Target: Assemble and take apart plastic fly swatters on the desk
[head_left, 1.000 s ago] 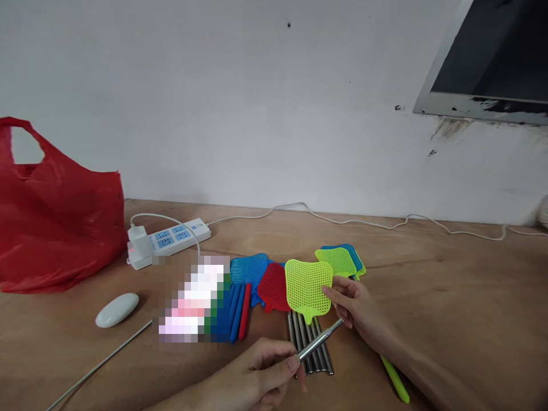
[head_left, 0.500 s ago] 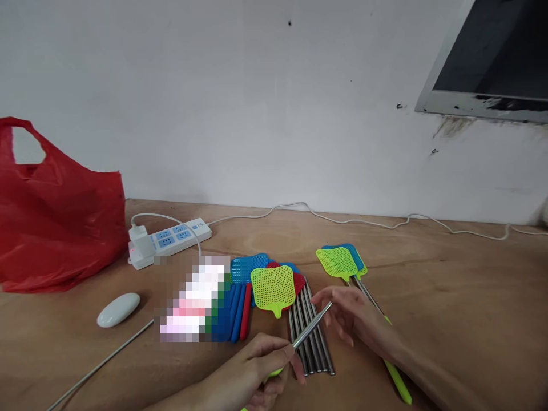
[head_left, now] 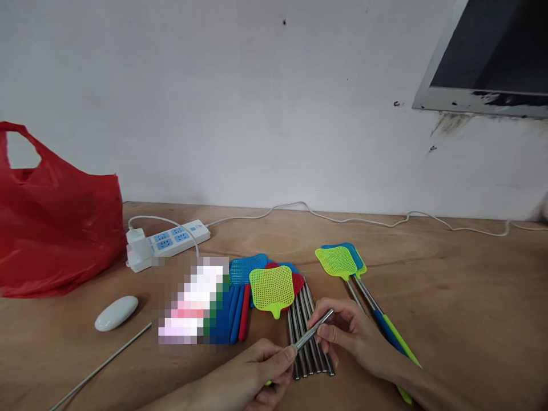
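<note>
Tabletop [head_left: 471,279]: assembled swatters [head_left: 338,262] are placed centre right; heads [head_left: 272,290], handles [head_left: 244,314], rods [head_left: 306,362] are left unjoined, lower centre; another rod [head_left: 303,341] is pinched by left hand [head_left: 268,371] and right hand [head_left: 349,338].

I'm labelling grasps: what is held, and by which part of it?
A rod: the left grip holds it toward its near end, which is hidden; the right grip pinches it near the far tip.

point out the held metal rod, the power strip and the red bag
Metal rod [head_left: 312,332], head view, middle of its shaft
Power strip [head_left: 172,239], head view, its socket face
Red bag [head_left: 66,228], head view, its front side
</note>
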The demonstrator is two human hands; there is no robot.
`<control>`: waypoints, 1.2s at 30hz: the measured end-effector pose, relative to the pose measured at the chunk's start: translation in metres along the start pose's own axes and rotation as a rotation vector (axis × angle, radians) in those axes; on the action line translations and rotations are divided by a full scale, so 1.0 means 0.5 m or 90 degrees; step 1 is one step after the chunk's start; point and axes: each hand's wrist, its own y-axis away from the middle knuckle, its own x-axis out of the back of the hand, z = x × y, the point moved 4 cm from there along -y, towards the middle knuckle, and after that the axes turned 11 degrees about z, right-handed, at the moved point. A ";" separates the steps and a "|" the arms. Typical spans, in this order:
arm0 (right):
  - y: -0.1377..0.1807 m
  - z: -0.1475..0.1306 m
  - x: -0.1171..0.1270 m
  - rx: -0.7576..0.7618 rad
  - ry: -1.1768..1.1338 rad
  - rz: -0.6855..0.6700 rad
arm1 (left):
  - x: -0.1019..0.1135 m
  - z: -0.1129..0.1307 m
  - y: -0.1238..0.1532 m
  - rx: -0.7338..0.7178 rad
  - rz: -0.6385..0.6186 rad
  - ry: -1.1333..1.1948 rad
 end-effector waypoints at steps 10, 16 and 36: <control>-0.005 -0.004 0.011 0.053 -0.036 0.086 | 0.003 0.017 -0.003 -0.041 0.009 -0.006; -0.010 0.002 0.005 0.006 -0.045 0.044 | 0.004 0.046 0.008 -0.128 0.001 -0.048; 0.003 -0.009 -0.003 0.066 -0.065 0.051 | -0.001 0.045 0.017 -0.162 0.014 -0.106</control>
